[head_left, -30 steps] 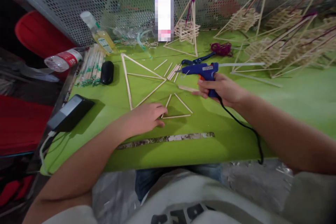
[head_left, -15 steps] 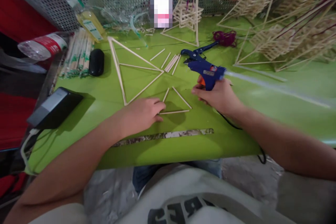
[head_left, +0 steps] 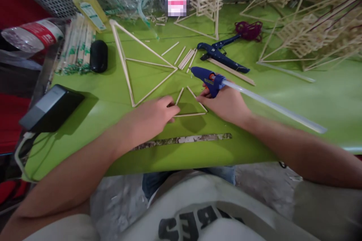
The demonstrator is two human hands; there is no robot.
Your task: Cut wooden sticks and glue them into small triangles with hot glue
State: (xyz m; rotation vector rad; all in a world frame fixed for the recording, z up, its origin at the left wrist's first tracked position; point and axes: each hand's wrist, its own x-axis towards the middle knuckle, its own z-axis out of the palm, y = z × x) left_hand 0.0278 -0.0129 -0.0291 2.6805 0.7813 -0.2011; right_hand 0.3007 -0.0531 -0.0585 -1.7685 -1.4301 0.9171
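Note:
My right hand point(head_left: 226, 101) is wrapped round a blue hot glue gun point(head_left: 207, 77), its nozzle pointing to the upper left and a long clear glue stick point(head_left: 277, 105) sticking out behind. Three short wooden sticks point(head_left: 192, 114) lie on the table in a small triangle whose top corner has a gap. At its lower left corner the closed fingers of my left hand point(head_left: 161, 111) grip the stick ends; the fingertips partly hide them. A larger stick triangle with a crosspiece point(head_left: 149, 63) lies beyond my left hand.
Several cut sticks point(head_left: 186, 59) lie near a blue-handled cutter point(head_left: 223, 56) and purple string point(head_left: 249, 31). Stick frames point(head_left: 305, 34) stand at right. At left are a black power adapter point(head_left: 53, 107), bundled sticks point(head_left: 76, 49) and bottles point(head_left: 92, 11). A patterned strip point(head_left: 183, 140) lies in front.
My right hand has brought the glue gun left and lower, towards the small triangle, uncovering the cutter's handle. My left hand stays at the corner. The whole view has shifted slightly.

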